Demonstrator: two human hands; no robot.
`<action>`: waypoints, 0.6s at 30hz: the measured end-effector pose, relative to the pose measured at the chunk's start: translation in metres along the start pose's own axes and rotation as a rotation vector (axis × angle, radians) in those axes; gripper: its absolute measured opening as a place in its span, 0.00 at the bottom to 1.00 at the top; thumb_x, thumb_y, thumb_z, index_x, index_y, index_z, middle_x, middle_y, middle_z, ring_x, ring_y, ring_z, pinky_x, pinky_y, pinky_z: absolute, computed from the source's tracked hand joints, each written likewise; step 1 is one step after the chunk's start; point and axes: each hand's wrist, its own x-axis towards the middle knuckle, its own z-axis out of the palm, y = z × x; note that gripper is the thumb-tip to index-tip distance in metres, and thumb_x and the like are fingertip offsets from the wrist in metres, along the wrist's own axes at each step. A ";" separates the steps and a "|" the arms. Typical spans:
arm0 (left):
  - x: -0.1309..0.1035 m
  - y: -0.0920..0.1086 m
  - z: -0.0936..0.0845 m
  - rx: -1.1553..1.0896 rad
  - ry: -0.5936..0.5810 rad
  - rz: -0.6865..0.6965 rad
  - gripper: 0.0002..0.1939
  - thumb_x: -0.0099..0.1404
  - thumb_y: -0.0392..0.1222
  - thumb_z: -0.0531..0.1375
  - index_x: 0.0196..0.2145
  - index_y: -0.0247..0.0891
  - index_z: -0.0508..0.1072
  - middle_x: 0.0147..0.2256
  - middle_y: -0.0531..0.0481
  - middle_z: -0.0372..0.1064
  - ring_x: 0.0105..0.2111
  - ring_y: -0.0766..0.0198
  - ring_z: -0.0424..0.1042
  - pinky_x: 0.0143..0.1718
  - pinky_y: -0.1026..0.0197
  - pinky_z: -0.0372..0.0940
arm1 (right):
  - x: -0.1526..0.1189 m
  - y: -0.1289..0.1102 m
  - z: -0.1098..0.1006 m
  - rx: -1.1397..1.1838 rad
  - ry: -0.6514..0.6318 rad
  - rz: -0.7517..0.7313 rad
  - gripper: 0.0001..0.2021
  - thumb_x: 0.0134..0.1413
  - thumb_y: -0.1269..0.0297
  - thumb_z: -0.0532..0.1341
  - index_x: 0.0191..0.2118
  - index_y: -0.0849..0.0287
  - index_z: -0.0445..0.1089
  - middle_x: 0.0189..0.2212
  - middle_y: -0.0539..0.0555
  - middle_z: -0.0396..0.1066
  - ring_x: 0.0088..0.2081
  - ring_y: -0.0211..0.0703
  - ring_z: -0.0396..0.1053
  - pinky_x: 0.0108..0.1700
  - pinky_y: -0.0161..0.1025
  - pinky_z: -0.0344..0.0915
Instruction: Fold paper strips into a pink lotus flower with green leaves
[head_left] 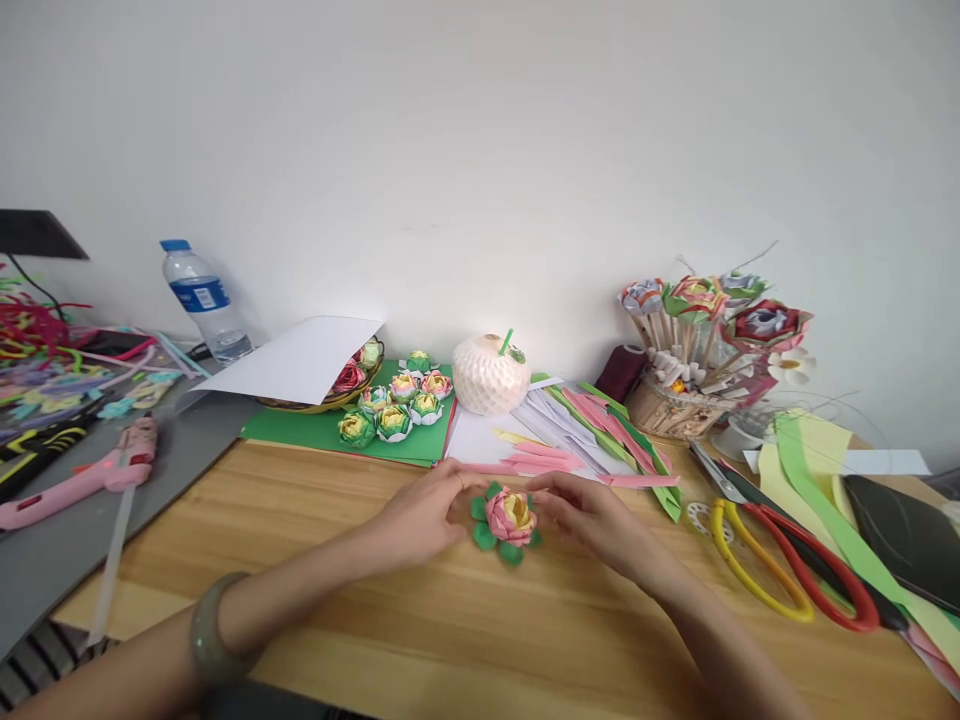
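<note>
A pink and yellow folded paper flower (pixel 511 517) with green paper leaves around its base is at the middle front, over the wooden table (pixel 420 630). My left hand (pixel 427 515) is curled at its left side, the fingers reaching to the upper left leaves. From the right, my right hand (pixel 592 515) pinches at the flower's upper right edge, where the fingertips partly hide the leaves. Behind my hands lie cut strips of pink paper (pixel 540 458) on white sheets.
Several small paper flowers (pixel 394 420) stand on green paper, left of a white textured pot (pixel 491 375). Scissors (pixel 772 555) lie at right, near a basket (pixel 667 405) of flowers on sticks. At left are a pink glue gun (pixel 105 475) and a water bottle (pixel 206 300).
</note>
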 end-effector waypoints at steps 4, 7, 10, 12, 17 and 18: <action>0.001 0.012 -0.008 0.159 0.030 0.322 0.21 0.57 0.28 0.49 0.45 0.43 0.70 0.47 0.47 0.66 0.49 0.59 0.61 0.51 0.57 0.56 | -0.001 0.002 -0.002 -0.055 -0.061 -0.026 0.09 0.53 0.64 0.55 0.37 0.62 0.70 0.28 0.52 0.69 0.28 0.38 0.64 0.30 0.35 0.60; 0.007 0.014 -0.008 0.240 -0.093 0.535 0.19 0.61 0.31 0.49 0.45 0.44 0.71 0.48 0.47 0.68 0.50 0.58 0.62 0.52 0.55 0.55 | -0.002 0.000 0.001 -0.089 -0.048 -0.090 0.08 0.52 0.67 0.56 0.37 0.61 0.70 0.29 0.52 0.70 0.29 0.38 0.64 0.31 0.35 0.61; 0.010 0.011 -0.007 0.263 -0.071 0.582 0.16 0.63 0.34 0.50 0.43 0.44 0.72 0.48 0.48 0.69 0.49 0.59 0.64 0.50 0.57 0.57 | 0.000 0.001 0.008 -0.093 -0.078 -0.119 0.08 0.52 0.69 0.56 0.38 0.61 0.69 0.30 0.51 0.70 0.29 0.38 0.66 0.30 0.34 0.62; 0.010 0.008 -0.010 0.283 -0.050 0.588 0.15 0.64 0.35 0.49 0.42 0.44 0.73 0.50 0.49 0.67 0.50 0.61 0.65 0.49 0.60 0.59 | 0.002 0.003 0.013 -0.114 -0.083 -0.127 0.08 0.52 0.69 0.55 0.37 0.61 0.70 0.30 0.52 0.71 0.30 0.38 0.66 0.31 0.34 0.62; 0.005 0.001 -0.018 0.312 -0.048 0.576 0.16 0.66 0.36 0.46 0.43 0.42 0.73 0.51 0.47 0.66 0.48 0.64 0.67 0.46 0.64 0.60 | 0.006 0.009 0.022 -0.190 -0.039 -0.150 0.09 0.49 0.72 0.55 0.36 0.60 0.70 0.27 0.51 0.70 0.28 0.38 0.65 0.29 0.34 0.60; 0.005 0.000 -0.019 0.317 -0.045 0.573 0.16 0.66 0.37 0.46 0.43 0.42 0.73 0.50 0.48 0.67 0.47 0.64 0.67 0.46 0.64 0.61 | 0.006 0.010 0.023 -0.213 -0.030 -0.155 0.09 0.48 0.73 0.55 0.35 0.60 0.70 0.26 0.50 0.69 0.27 0.38 0.63 0.28 0.33 0.58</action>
